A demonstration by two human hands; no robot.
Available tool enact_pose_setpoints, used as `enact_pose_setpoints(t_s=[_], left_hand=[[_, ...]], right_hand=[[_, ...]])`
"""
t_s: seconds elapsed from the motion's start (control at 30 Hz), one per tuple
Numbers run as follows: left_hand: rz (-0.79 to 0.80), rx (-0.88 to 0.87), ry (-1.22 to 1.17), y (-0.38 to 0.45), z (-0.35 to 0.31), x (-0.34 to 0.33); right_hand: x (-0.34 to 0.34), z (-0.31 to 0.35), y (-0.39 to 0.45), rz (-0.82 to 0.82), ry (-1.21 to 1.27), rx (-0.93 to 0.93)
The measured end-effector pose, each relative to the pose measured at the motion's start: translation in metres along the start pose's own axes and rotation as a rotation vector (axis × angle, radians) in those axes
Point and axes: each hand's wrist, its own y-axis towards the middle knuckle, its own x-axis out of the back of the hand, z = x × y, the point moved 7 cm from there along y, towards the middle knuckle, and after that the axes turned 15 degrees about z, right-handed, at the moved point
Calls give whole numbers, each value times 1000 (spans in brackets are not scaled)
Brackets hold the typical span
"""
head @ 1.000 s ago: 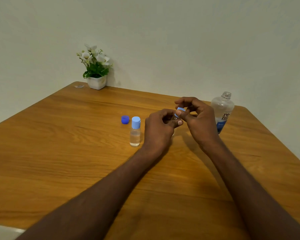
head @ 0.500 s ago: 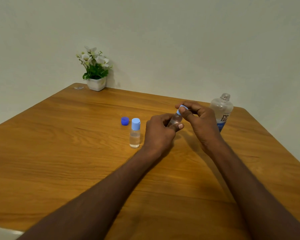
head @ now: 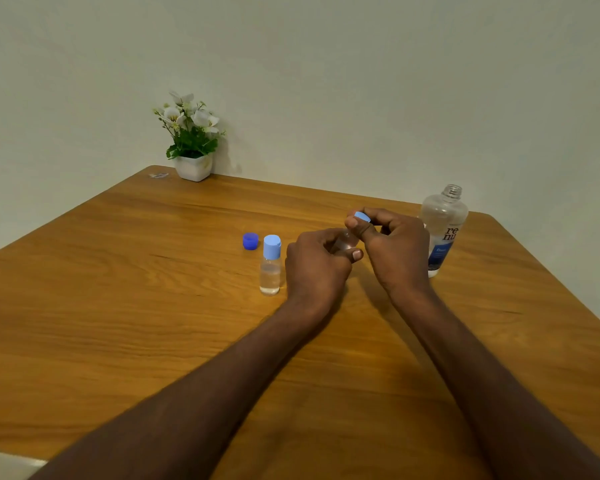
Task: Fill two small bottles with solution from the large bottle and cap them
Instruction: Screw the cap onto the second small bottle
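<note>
The left hand (head: 317,263) grips the second small bottle (head: 344,242) tilted above the table (head: 118,306) so the right hand (head: 394,244) can pinch its light blue cap (head: 362,216) on, right of the capped bottle (head: 271,265), with the open large bottle (head: 442,230) far right

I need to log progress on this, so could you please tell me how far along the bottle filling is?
Done: one small clear bottle with a light blue cap stands filled on the wooden table. In hand: the left hand holds the second small clear bottle while the right hand pinches its light blue cap. Left: finishing that cap. The large clear bottle stands open, its dark blue cap beside the capped bottle.
</note>
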Motion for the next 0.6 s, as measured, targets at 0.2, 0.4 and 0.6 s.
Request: enact_pose_setpoints(t_s=[0.2,0.4,0.6], left_hand=[[9,4,12,1,0,-2],[37,32,144,4,4,-9],[22,20,146,5,5,-7]], right_hand=[[0,0,2,32,-11,-2],[2,-12,4,33,-112,-17],[-3,-18,8,85,-174,-42]])
